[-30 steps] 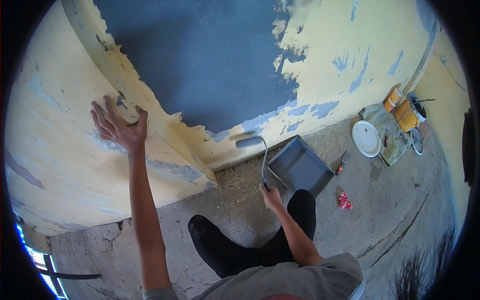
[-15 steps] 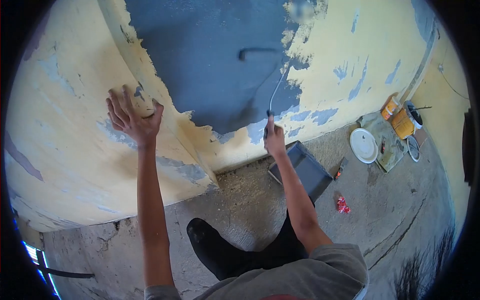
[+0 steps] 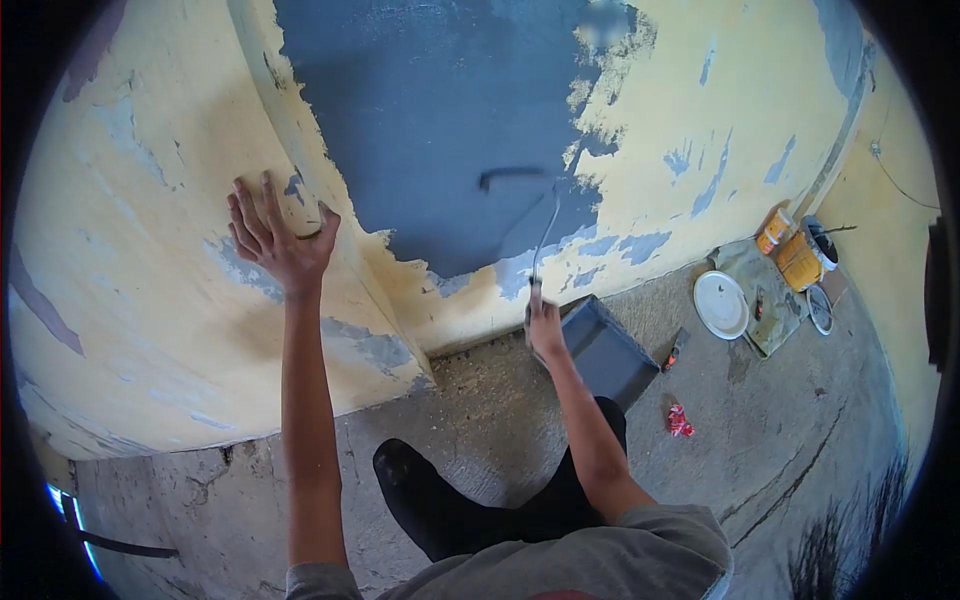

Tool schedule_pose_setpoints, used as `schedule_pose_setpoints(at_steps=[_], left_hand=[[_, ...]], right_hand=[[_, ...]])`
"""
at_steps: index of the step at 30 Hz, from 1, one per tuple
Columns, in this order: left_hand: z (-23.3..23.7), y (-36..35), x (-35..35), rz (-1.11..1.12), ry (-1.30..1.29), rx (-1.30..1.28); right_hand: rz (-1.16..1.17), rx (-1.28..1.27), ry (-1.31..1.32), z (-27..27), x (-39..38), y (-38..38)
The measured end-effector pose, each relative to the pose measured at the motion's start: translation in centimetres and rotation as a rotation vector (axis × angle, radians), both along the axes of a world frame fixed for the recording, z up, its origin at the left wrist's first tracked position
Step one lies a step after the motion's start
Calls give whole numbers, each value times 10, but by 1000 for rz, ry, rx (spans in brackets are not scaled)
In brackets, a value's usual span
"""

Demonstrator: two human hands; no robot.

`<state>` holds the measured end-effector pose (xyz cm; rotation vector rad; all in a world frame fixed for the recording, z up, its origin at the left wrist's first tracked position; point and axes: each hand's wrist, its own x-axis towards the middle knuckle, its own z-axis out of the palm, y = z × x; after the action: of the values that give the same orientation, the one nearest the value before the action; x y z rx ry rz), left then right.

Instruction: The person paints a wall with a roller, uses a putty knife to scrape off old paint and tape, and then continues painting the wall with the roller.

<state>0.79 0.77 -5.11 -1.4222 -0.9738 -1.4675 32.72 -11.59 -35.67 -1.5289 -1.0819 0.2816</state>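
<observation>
With fingers spread, my left hand (image 3: 287, 240) lies against the cream wall (image 3: 190, 300), left of the corner ridge. My right hand (image 3: 543, 325) is closed round the handle of a paint roller (image 3: 548, 235), whose thin wire frame reaches up the wall. The dark roller head (image 3: 512, 175), slightly blurred, is over the dark grey-blue painted patch (image 3: 430, 120). Just below and right of my right hand, a grey paint tray (image 3: 608, 355) rests on the floor, partly hidden by my forearm and knee.
A scraper (image 3: 676, 349) and red-and-white crumpled wrapper (image 3: 680, 421) lie right of the tray. Farther right are a white lid (image 3: 721, 305), a stained sheet (image 3: 770, 325), a yellow bucket (image 3: 803, 262) and a smaller orange-and-white container (image 3: 773, 231).
My right hand and the roller handle have moved lower in view, towards the tray. My left hand stays on the wall. The whole view has shifted slightly.
</observation>
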Motion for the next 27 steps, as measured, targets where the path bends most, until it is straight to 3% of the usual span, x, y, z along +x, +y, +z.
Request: schedule_pose_setpoints(at_steps=[1,3,5,7,8,10,11,12,13,14,16,17,19,21,23,25,27], left_hand=[[-1,0,0,-8,1,-5],[-2,-1,1,-14,4,-8],[-1,-3,0,-43,-1,-10],[-2,-3,-2,-26,1,-13],[-2,-1,-1,-25,1,-19],[-2,0,-3,-11,-5,-23],[-2,0,-2,-8,-1,-26],[-2,-1,-2,-6,-6,-23],[-2,-2,-2,-12,-3,-15],[-1,-1,-2,-18,1,-4],[-2,0,-2,-24,2,5],[-2,1,-3,-23,2,3],[0,0,-1,-28,-3,9],[-1,-2,-2,-39,-1,4],[-1,-2,-2,-26,-9,-37],[-1,-3,-3,-28,-14,-34],[-1,-4,-2,-34,-13,-38]], right_hand=[[39,-125,183,69,1,-5],[24,-109,395,155,4,-1],[4,-56,341,196,18,4],[10,-61,250,199,27,-3],[0,-84,175,176,34,-5],[-97,-5,-260,93,48,-17],[-215,227,-703,50,45,-34],[-105,-114,-625,4,47,-57],[-19,-549,-115,3,30,-84],[-86,-437,20,12,-2,-114],[-214,-273,-8,-73,-28,-136],[-215,-261,-12,-77,-33,-138],[-113,-464,419,-82,-49,-137],[-177,80,181,-50,-60,-104],[-103,50,88,8,-47,-80],[0,107,175,80,-36,-52],[-9,164,21,159,-28,-35]])
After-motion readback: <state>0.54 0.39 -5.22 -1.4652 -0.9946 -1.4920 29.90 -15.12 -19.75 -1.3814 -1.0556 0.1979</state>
